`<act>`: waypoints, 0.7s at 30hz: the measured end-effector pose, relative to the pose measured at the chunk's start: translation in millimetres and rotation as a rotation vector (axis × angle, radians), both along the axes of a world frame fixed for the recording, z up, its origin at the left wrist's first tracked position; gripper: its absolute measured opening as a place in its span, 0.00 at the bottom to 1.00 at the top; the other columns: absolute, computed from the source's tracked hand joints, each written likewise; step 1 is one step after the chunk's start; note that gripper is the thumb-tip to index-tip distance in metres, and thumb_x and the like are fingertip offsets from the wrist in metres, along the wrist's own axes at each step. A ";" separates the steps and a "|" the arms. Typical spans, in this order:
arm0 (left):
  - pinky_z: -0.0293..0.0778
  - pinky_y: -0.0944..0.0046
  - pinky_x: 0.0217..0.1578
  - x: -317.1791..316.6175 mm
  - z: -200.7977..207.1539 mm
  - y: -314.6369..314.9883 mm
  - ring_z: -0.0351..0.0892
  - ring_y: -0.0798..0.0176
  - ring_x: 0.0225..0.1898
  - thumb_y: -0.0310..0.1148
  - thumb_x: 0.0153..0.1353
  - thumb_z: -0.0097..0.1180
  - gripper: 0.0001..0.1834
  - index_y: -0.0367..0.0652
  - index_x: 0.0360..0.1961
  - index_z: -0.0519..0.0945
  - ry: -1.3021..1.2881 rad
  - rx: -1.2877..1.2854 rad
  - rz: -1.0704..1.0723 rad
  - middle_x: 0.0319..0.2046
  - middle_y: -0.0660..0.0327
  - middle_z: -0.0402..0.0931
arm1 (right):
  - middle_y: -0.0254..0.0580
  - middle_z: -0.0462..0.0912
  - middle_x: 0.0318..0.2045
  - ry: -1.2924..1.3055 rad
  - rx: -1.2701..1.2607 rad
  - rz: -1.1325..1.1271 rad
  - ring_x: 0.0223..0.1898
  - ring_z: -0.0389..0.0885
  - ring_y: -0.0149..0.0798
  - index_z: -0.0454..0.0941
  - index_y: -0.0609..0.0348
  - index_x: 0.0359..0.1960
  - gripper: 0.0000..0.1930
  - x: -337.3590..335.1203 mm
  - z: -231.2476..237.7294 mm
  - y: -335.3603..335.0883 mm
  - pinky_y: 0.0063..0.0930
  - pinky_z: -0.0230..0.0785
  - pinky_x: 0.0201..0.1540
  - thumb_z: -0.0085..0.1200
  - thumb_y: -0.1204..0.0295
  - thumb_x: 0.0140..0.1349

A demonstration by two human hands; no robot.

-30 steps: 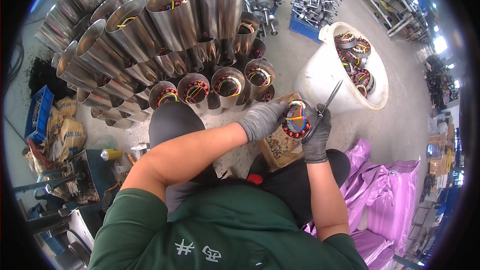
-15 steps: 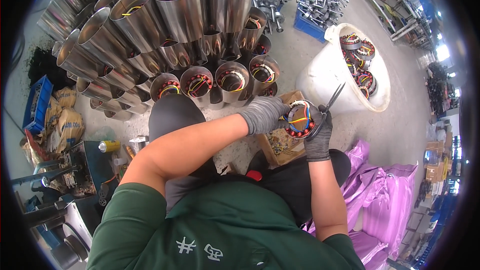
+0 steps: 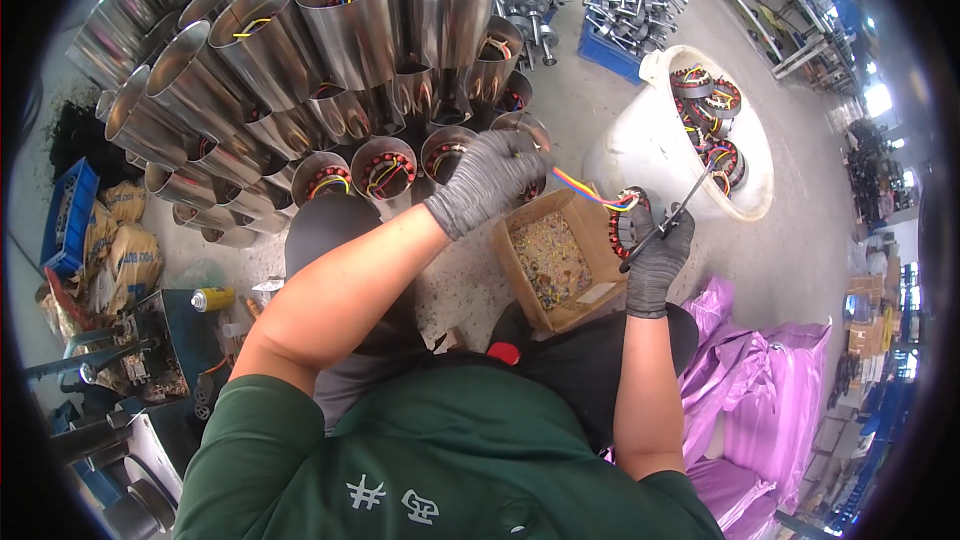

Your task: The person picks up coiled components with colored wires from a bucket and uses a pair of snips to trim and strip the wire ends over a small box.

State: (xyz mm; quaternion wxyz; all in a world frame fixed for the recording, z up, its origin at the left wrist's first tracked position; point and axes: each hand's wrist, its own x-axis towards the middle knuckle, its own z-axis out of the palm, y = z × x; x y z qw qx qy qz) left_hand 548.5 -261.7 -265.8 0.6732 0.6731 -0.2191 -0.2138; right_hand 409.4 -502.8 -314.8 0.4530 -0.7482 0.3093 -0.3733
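Observation:
In front of me my left hand (image 3: pixel 490 180), in a grey glove, is closed around the ends of the coloured wires (image 3: pixel 585 189), pulled taut in blue, yellow and red. They run to a motor stator (image 3: pixel 624 228) with red windings, held tilted on its edge. My right hand (image 3: pixel 658 258), also gloved, grips the stator and at the same time a pair of dark scissors (image 3: pixel 684 208); their blades point up and away, looking closed. Below the wires stands an open cardboard box (image 3: pixel 550 265) with small coloured scraps on its bottom.
Shiny metal cylinders (image 3: pixel 350 30), several with stators inside, stand close together at the left and front. A white bucket (image 3: pixel 630 140) of stators lies tipped at the right. Beyond it is a blue crate (image 3: pixel 608 52) of metal shafts. Purple sacks (image 3: pixel 770 390) lie at near right.
My left hand has moved left, off the stator's ring, drawing the wires out straight. The stator has turned edge-on in my right hand, and the scissors' blades have come together.

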 end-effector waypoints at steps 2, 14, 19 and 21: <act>0.73 0.69 0.40 6.3 8.8 -1.3 0.74 0.72 0.35 0.31 0.63 0.59 0.09 0.35 0.33 0.83 0.226 0.010 0.094 0.36 0.64 0.80 | 0.37 0.75 0.39 -0.029 -0.015 0.059 0.41 0.74 0.32 0.69 0.66 0.49 0.29 -3.2 7.6 3.8 0.26 0.71 0.46 0.73 0.68 0.52; 0.75 0.56 0.40 -31.0 -20.1 -2.7 0.78 0.55 0.35 0.38 0.66 0.58 0.13 0.37 0.42 0.79 -0.562 0.116 -0.109 0.33 0.53 0.77 | 0.52 0.79 0.39 -0.248 0.756 0.079 0.41 0.81 0.49 0.65 0.54 0.54 0.17 -9.9 -15.8 3.2 0.47 0.77 0.43 0.42 0.60 0.69; 0.77 0.63 0.29 -56.2 -42.8 -29.8 0.81 0.64 0.28 0.52 0.69 0.51 0.26 0.38 0.51 0.79 0.362 0.395 -0.418 0.40 0.58 0.82 | 0.47 0.76 0.44 -0.313 0.847 0.251 0.43 0.81 0.45 0.65 0.55 0.52 0.20 -11.5 2.7 18.1 0.38 0.81 0.42 0.55 0.80 0.59; 0.74 0.67 0.23 -54.5 -53.9 -39.9 0.79 0.68 0.24 0.50 0.70 0.51 0.25 0.43 0.57 0.76 0.619 0.351 -0.225 0.43 0.61 0.82 | 0.46 0.76 0.44 -0.316 0.814 0.265 0.42 0.81 0.44 0.65 0.56 0.52 0.21 -11.5 7.4 26.4 0.38 0.81 0.42 0.57 0.80 0.58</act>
